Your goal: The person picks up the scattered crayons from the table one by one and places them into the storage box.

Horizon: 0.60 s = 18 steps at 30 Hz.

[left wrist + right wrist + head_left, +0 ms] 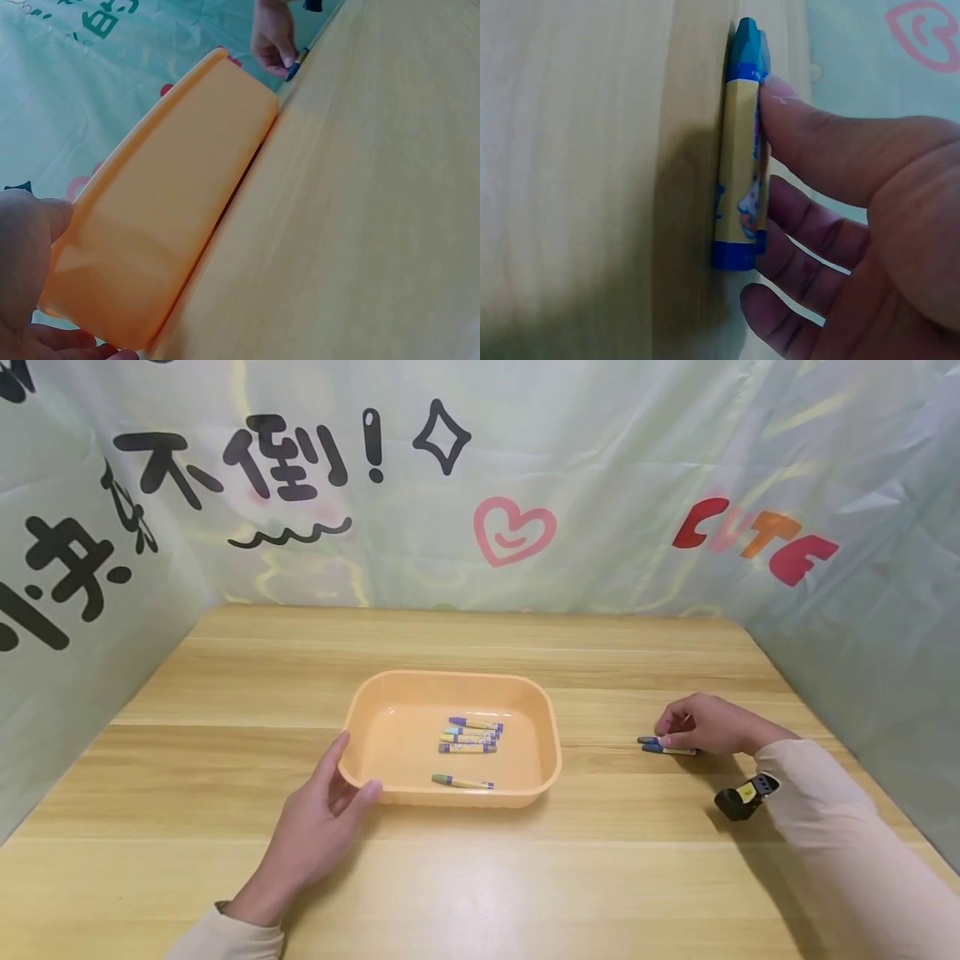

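Observation:
In the head view, my left hand (318, 818) grips the near left corner of a light orange plastic basin (450, 797), thumb on the front rim and fingers along the left side. Several crayons with yellow wrappers lie in the basin, among them a green crayon (461, 782) apart from a purple crayon (476, 724) and others in a row. To the right, my right hand (701, 724) pinches the farther of two dark blue crayons lying side by side. The nearer blue crayon (739, 165) lies against it, its teal-blue tip pointing left in the head view.
The wood-grain table (480, 877) is walled by a printed cloth (600, 460) at the back and sides. A black device (742, 797) sits on my right wrist, just above the tabletop.

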Tool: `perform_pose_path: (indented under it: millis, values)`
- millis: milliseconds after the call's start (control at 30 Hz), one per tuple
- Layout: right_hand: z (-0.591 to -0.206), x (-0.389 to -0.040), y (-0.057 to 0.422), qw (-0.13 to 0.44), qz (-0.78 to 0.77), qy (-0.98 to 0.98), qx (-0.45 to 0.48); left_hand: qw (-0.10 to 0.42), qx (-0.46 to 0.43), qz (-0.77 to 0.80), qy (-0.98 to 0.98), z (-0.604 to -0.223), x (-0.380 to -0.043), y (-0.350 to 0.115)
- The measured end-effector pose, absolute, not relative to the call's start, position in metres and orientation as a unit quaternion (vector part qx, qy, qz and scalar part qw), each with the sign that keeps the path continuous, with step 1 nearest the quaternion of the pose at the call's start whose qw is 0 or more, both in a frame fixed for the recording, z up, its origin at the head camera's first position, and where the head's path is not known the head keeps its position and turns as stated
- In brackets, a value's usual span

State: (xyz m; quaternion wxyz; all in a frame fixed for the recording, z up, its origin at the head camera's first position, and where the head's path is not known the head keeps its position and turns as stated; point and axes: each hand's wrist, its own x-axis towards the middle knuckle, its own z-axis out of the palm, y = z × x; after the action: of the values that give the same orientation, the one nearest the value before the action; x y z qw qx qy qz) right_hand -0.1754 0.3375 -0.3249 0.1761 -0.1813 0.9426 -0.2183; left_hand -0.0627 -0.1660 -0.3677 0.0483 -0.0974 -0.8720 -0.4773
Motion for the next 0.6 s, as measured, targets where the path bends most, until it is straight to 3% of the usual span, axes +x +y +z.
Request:
perform_pose_path:
  millis: [600]
  values:
    - [-0.328,-0.1724,0.3371,0.157,-0.203,0.949,-0.185,0.044,-0.091,-0.483,-0.87,-0.3655,-0.061,-0.1657]
